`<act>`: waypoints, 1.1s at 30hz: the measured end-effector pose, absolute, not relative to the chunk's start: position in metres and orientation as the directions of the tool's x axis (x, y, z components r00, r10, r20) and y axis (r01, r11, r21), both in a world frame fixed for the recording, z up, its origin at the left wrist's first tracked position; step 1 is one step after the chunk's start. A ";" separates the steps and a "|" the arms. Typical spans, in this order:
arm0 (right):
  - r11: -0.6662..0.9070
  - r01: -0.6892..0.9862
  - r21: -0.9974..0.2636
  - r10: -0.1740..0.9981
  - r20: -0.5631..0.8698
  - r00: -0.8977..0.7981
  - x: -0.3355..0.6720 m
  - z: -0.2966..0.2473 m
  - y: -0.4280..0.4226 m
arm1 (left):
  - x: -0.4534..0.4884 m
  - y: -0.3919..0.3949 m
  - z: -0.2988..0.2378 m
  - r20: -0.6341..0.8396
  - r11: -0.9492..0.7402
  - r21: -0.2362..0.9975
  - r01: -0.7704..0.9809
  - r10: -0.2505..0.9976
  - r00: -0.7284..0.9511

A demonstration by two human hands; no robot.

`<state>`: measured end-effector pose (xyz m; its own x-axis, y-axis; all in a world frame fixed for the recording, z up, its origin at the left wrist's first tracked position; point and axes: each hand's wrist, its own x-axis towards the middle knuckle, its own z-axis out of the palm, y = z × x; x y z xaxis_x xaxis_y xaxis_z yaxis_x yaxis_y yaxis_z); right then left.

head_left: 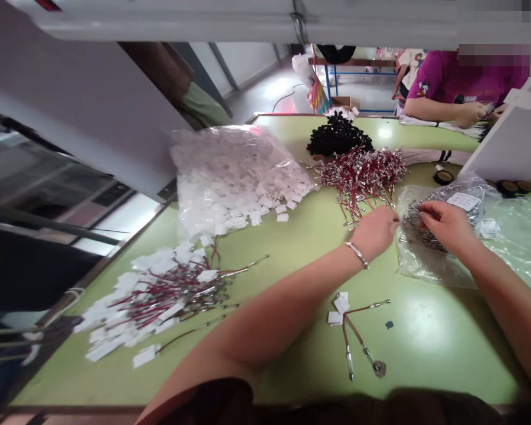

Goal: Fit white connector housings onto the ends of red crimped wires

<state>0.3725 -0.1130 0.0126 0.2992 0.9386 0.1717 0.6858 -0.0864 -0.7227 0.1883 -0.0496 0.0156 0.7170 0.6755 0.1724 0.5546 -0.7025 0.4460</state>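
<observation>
My left hand [374,231], with a silver bracelet on the wrist, is curled with its fingers pinched at the edge of a clear plastic bag [504,248] of small metal parts. My right hand [445,224] rests on that bag, fingers bent into the metal parts [418,231]; what either hand holds is too small to make out. Just beyond my hands lies a pile of red wires with metal ends [358,174]. Near the table's front lies a small finished bunch of red wires with white tags [351,327].
A green table [292,260] carries a big clear bag of white tags [234,177], a heap of tagged red wires [159,295] at left, a black wire pile [338,137], and tape rolls [442,176]. Another person in a purple shirt [464,79] works at the far right.
</observation>
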 end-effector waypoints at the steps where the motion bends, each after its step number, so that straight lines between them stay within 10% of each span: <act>1: -0.091 0.674 -0.733 0.936 0.168 0.308 0.371 0.013 -0.112 | 0.184 -0.044 0.016 0.181 -0.665 0.415 0.621 0.729 0.660; 11: -0.038 0.702 -0.712 0.967 0.150 0.204 0.366 0.010 -0.122 | 0.144 -0.014 0.010 -0.063 -0.483 0.493 0.724 0.810 0.584; 18: -0.015 0.576 -0.817 0.994 0.050 0.097 0.331 0.029 -0.125 | 0.107 -0.032 0.022 0.141 -0.449 0.750 0.486 0.826 0.546; 26: 0.053 0.631 -0.774 0.984 0.147 0.099 0.293 0.034 -0.112 | 0.112 -0.060 0.021 -0.151 0.056 0.979 0.196 0.845 0.513; 33: 0.135 0.691 -0.710 0.965 0.252 0.070 0.274 0.014 -0.110 | 0.113 -0.061 0.011 -0.074 -0.053 0.972 0.230 0.857 0.510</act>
